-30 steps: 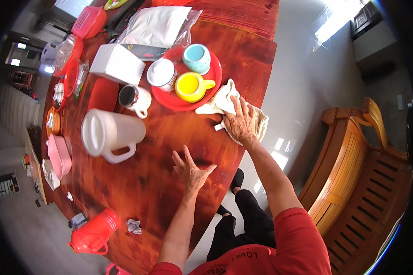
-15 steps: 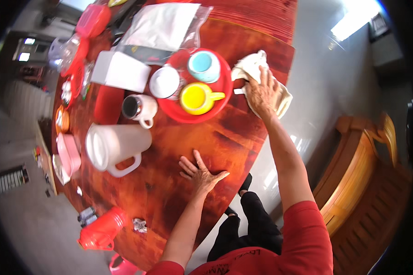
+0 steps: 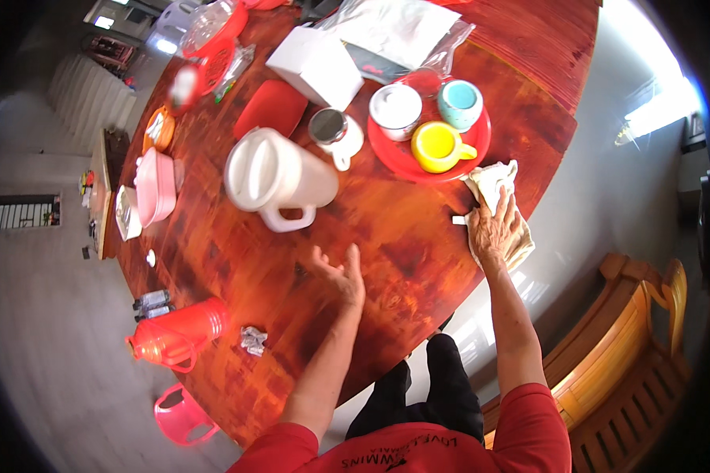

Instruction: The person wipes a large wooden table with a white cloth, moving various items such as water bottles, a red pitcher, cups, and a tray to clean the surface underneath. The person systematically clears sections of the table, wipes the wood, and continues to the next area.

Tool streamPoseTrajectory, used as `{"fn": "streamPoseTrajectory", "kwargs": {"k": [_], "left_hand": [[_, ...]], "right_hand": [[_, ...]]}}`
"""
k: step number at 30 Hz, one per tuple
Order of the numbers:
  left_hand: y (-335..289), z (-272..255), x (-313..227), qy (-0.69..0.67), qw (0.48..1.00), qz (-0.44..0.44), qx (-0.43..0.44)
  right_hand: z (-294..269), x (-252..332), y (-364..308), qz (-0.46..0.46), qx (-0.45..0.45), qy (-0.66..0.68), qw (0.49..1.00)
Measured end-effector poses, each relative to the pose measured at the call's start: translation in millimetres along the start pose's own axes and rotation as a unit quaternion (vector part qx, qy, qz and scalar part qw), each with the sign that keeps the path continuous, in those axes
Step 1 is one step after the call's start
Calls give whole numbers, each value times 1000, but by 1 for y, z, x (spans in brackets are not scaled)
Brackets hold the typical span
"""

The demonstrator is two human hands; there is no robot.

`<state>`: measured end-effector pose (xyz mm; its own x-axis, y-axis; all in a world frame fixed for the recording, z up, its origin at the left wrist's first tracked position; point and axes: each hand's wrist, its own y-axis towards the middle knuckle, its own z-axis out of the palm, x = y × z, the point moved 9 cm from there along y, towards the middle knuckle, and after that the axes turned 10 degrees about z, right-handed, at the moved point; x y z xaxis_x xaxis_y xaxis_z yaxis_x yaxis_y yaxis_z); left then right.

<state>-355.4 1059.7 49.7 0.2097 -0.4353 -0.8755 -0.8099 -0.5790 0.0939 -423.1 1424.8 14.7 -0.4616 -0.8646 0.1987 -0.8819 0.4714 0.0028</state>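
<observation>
My right hand (image 3: pixel 495 227) lies flat on a cream cloth (image 3: pixel 493 183) at the right edge of the round red-brown wooden table (image 3: pixel 386 260), fingers spread over it. Just above the cloth sits a red plate (image 3: pixel 394 154) carrying a yellow mug (image 3: pixel 438 147), a light blue cup (image 3: pixel 459 102) and a white lidded cup (image 3: pixel 395 106). My left hand (image 3: pixel 341 274) hovers over bare wood near the table's middle, lifted, fingers apart and empty. A white pitcher (image 3: pixel 278 179) with a handle stands just above it.
A white mug (image 3: pixel 335 134), a red lid (image 3: pixel 272 106), a white box (image 3: pixel 314 65) and a clear plastic bag (image 3: pixel 394 30) lie further back. A pink container (image 3: pixel 156 185) and a red jug (image 3: pixel 177 337) are at the left. A wooden bench (image 3: pixel 623 370) stands at the right.
My right hand slid the cloth along the table edge, from beside the plate toward me. My left hand lifted off the wood. The view shifted.
</observation>
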Motion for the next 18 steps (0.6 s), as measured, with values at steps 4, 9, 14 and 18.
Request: {"fn": "streamPoseTrajectory", "kwargs": {"k": [4, 9, 14, 18], "left_hand": [[71, -49, -28, 27, 994, 98, -29], [109, -39, -73, -114, 987, 25, 109], [120, -55, -49, -178, 983, 1, 43], [118, -79, -16, -200, 979, 23, 41]], "right_hand": [[2, 20, -45, -17, 19, -6, 1000], [10, 46, -83, -31, -3, 27, 999], [8, 58, -93, -18, 7, 18, 1000], [9, 54, -92, -18, -16, 3, 1000]]}}
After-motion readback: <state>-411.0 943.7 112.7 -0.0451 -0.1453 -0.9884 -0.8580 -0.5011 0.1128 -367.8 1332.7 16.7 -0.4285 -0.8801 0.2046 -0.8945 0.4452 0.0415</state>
